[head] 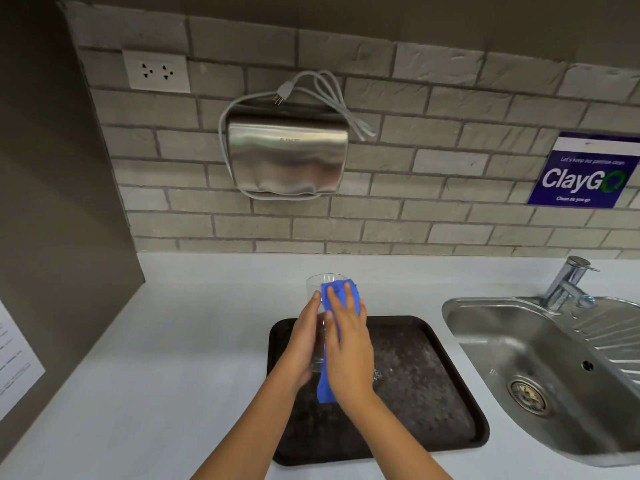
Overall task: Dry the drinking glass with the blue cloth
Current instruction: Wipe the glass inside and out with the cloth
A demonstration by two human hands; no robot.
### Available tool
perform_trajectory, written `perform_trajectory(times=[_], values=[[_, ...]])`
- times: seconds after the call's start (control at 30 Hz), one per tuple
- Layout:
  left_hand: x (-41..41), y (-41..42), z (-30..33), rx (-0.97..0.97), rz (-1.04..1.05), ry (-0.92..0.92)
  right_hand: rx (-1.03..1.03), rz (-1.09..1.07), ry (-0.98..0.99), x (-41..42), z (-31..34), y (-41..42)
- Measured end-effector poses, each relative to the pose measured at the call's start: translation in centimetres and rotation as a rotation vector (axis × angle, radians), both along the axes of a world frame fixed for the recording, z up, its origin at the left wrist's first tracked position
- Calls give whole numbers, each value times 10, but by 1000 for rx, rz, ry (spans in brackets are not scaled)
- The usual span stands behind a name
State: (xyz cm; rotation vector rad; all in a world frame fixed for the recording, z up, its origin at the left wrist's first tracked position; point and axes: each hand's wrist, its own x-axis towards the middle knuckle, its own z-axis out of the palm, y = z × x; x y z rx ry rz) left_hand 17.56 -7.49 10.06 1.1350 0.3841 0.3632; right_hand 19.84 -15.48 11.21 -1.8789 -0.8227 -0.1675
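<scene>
Clear smooth glass (318, 289), fuzzy blue cloth (337, 287), shiny steel sink (485, 306) w/ matt tray (450, 393).

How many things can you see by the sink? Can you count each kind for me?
Drinking glass: 1
Blue cloth: 1
Dark tray: 1
Sink: 1
Tap: 1
Hand dryer: 1
Wall socket: 1
Blue sign: 1
Hands: 2, left, right
Total: 10

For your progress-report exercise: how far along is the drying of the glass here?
Done: the clear drinking glass is held up over the dark tray. In hand: the left hand grips it while the right hand presses the blue cloth against its side. Left: whether it is dry cannot be told.
</scene>
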Motion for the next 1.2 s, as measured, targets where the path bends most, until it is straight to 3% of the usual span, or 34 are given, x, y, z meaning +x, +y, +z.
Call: perform_trajectory(times=[0.13,0.2,0.33,0.37,0.53,0.6,0.7,0.73,0.9,1.2], values=[[1,-2,-2,-148,62,-13,109,43,370,21,16,-2],[3,-3,-2,-196,62,-33,56,0,301,19,19,-1],[3,2,-2,-294,-6,-99,-115,43,-153,-1,8,-1],[3,3,-3,-297,-12,-105,-96,64,-142,0,7,-2],[7,6,-3,-278,44,-57,112,-3,355,23,23,-3],[8,7,-1,-302,44,-61,77,-8,266,17,26,-5],[9,12,-1,-302,-6,-100,-29,54,-97,1,18,-4],[9,13,-2,-297,-20,-107,-38,62,-130,-1,15,-2],[9,14,-7,-278,37,-52,145,73,382,14,26,-4],[14,4,4,-79,26,38,47,5,326,20,27,-6]])
